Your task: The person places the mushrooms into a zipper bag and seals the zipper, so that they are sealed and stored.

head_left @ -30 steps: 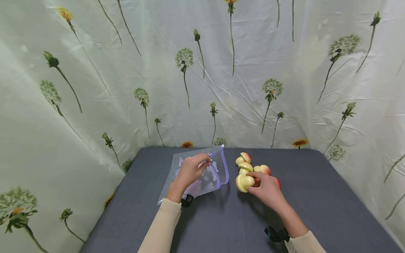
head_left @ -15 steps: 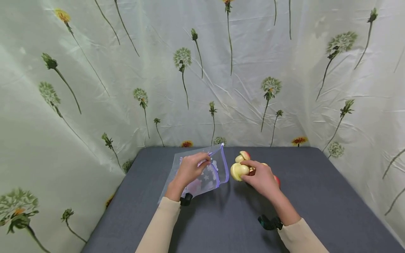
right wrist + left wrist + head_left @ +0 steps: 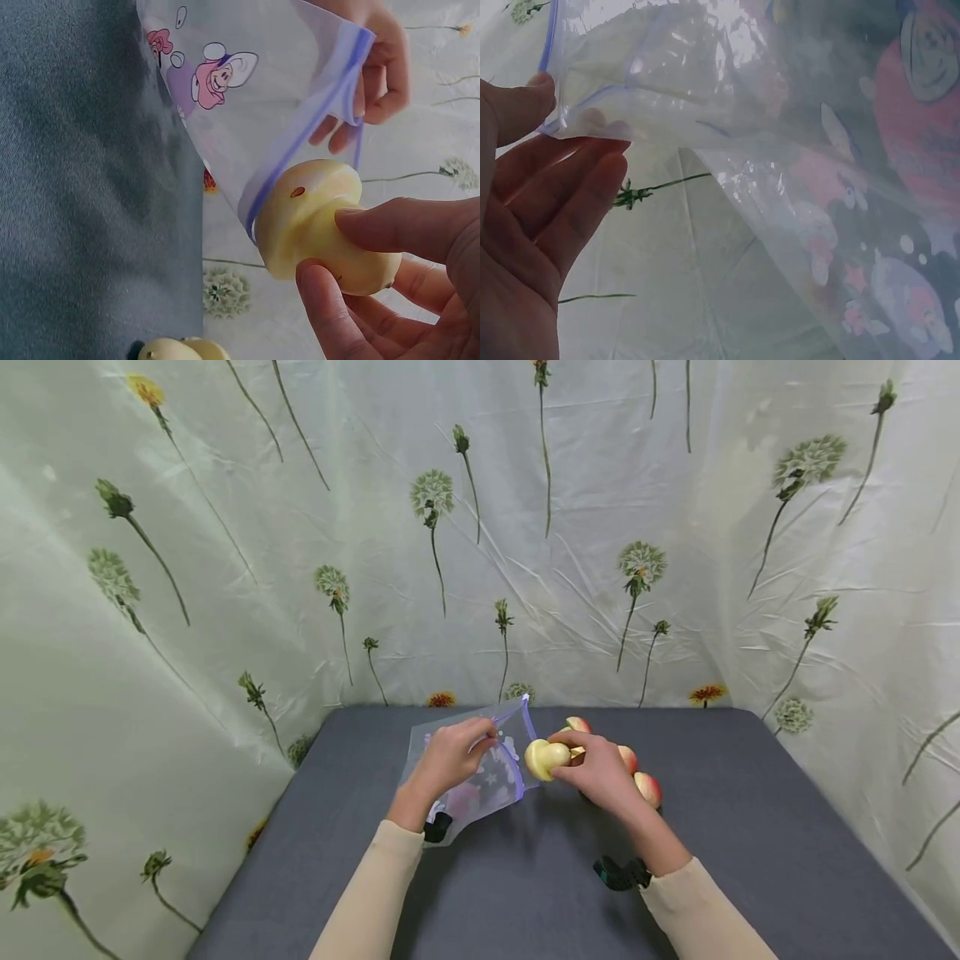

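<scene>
My left hand (image 3: 452, 760) pinches the upper edge of a clear zip-top bag (image 3: 486, 787), thumb on one side and fingers beneath. The bag has a purple zip rim and cartoon prints, and its mouth gapes toward the right. Between the thumb and fingers of my right hand (image 3: 602, 770) is a pale yellow apple piece (image 3: 322, 232), mushroom-like in outline, with a brown seed mark. Its far end overlaps the purple rim (image 3: 300, 142) at the bag's mouth in the right wrist view.
Several red-skinned, pale-fleshed apple pieces (image 3: 648, 789) lie on the dark grey table (image 3: 720, 827) behind and beside my right hand, partly hidden by it. A flower-printed curtain (image 3: 375, 527) hangs around the back and sides.
My right hand has lifted the apple piece off the pile and carried it left to the bag's mouth. The left hand stays nearly in place, still pinching the bag.
</scene>
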{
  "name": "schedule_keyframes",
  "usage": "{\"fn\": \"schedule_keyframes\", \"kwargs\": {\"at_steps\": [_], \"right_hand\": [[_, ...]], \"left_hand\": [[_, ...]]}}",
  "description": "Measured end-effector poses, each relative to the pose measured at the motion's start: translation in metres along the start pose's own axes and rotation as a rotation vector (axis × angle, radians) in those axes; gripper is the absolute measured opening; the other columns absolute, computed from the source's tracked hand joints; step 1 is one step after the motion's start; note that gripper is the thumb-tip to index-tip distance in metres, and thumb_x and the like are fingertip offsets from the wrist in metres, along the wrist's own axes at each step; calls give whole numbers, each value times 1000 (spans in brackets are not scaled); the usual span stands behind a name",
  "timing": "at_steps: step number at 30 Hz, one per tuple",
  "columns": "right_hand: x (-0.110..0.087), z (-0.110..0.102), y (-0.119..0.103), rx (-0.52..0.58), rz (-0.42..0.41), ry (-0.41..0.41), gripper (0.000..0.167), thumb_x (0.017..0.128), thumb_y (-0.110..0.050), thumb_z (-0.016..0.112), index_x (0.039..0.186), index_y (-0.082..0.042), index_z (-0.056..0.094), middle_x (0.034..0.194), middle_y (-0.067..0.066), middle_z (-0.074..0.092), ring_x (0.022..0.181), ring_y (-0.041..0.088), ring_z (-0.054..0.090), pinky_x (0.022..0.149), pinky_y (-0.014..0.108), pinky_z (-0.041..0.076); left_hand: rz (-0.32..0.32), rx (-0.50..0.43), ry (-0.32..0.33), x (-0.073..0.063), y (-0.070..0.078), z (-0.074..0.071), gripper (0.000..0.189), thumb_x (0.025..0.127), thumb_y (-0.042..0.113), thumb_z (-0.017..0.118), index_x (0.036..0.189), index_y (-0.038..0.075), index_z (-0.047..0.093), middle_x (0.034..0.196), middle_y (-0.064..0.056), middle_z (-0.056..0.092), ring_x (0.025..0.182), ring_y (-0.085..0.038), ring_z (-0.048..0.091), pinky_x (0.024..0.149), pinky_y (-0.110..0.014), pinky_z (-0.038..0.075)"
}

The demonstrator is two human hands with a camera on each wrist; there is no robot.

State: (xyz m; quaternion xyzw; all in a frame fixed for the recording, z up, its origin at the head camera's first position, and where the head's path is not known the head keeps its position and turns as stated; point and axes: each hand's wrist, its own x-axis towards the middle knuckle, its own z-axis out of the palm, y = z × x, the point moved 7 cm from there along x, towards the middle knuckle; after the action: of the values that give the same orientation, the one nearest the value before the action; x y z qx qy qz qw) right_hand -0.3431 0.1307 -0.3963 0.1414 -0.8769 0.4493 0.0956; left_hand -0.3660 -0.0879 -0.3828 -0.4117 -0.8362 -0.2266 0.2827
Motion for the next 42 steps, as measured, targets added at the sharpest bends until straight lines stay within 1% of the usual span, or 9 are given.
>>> {"fn": "schedule_keyframes", "kwargs": {"at_steps": [4, 9, 14, 18, 24, 28, 33, 37, 42], "right_hand": [[3, 4, -3, -5, -15, -8, 43, 75, -9, 86, 116, -13, 74, 107, 4, 71, 75, 18, 66, 68, 32, 54], [6, 9, -4, 7, -13, -21, 42, 75, -9, 86, 115, -12, 74, 104, 4, 71, 75, 20, 66, 66, 33, 53], [8, 13, -3, 22, -1, -31, 42, 76, -10, 86, 115, -12, 74, 104, 5, 71, 73, 22, 65, 64, 33, 53], [7, 15, -3, 32, 6, -38, 42, 76, -10, 87, 116, -12, 73, 106, 5, 71, 75, 23, 65, 65, 33, 53], [6, 16, -2, 36, 6, -37, 43, 76, -8, 86, 117, -10, 73, 107, 6, 71, 75, 21, 65, 66, 32, 53], [6, 16, -2, 35, 12, -37, 43, 76, -8, 86, 117, -10, 73, 107, 5, 71, 74, 20, 65, 65, 31, 52], [10, 20, -6, 37, 3, -47, 42, 76, -8, 85, 116, -10, 74, 108, 4, 71, 75, 22, 66, 66, 33, 54], [12, 25, -8, 42, 3, -60, 43, 75, -6, 85, 116, -11, 74, 106, 3, 71, 75, 22, 68, 68, 33, 55], [14, 30, -11, 63, -27, -116, 43, 76, -5, 84, 118, -8, 73, 103, 3, 72, 76, 19, 67, 68, 33, 55]], "left_hand": [[-26, -34, -38, 3, -1, 1, 12, 93, 9, 73, 98, 14, 64, 92, 8, 67, 71, -5, 59, 62, -24, 50], [-52, -74, -47, 5, -3, 0, 19, 89, 6, 78, 96, 17, 64, 91, 10, 68, 74, -2, 60, 65, -22, 51], [-36, -87, -42, 6, -2, -1, 18, 87, 7, 80, 94, 18, 67, 90, 11, 69, 73, 0, 60, 64, -21, 50], [-17, -98, -48, 7, 0, -2, 15, 87, 9, 79, 94, 18, 69, 89, 11, 70, 74, 0, 60, 64, -21, 50], [-40, -128, -90, 7, -2, -1, 7, 92, 9, 74, 96, 14, 73, 91, 7, 71, 77, -2, 62, 68, -24, 52], [-62, -146, -109, 6, -4, 0, 7, 93, 8, 72, 97, 14, 73, 93, 3, 72, 79, -5, 63, 70, -26, 53], [-77, -161, -87, 8, -6, -2, 12, 90, 3, 74, 97, 12, 72, 95, 3, 72, 82, -6, 63, 72, -27, 54], [-92, -150, -71, 9, -5, -5, 11, 91, 5, 75, 99, 11, 72, 98, 5, 71, 86, -6, 64, 75, -27, 55], [-94, -154, -43, 7, -2, -6, 15, 89, 2, 76, 99, 12, 71, 99, 3, 71, 88, -9, 66, 76, -30, 56]]}}
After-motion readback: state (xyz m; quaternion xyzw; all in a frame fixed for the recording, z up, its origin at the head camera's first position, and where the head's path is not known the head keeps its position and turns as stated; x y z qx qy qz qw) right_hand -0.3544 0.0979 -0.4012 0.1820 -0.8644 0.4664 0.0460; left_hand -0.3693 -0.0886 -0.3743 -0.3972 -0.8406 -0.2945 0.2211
